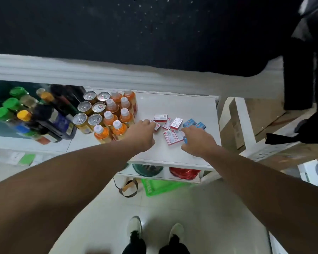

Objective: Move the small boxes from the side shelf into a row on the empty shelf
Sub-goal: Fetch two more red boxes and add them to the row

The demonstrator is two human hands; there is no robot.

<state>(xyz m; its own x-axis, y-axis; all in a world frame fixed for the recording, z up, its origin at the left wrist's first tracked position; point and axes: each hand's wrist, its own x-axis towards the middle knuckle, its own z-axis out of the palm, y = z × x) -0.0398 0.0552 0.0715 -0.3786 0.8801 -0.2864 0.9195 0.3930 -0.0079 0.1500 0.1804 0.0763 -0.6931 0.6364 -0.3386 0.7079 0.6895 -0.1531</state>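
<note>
Several small red-and-white boxes [173, 132] and some blue boxes [194, 124] lie scattered on the right part of a white shelf top [182, 107]. My left hand [142, 133] reaches in from the left, and its fingertips close on one red-and-white box [156, 126] at the left end of the scatter. My right hand [197, 141] rests over the right side of the scatter, fingers curled around a small blue box [185, 139] that shows under the thumb. Parts of the boxes are hidden under both hands.
Orange drink bottles [116, 118], gold cans [89, 111] and dark bottles [51, 114] crowd the shelf's left part. Round containers [148, 169] sit on a lower shelf. A cardboard box [246, 121] and a dark-clothed person [305, 74] stand at the right. My feet [154, 231] stand on the tiled floor.
</note>
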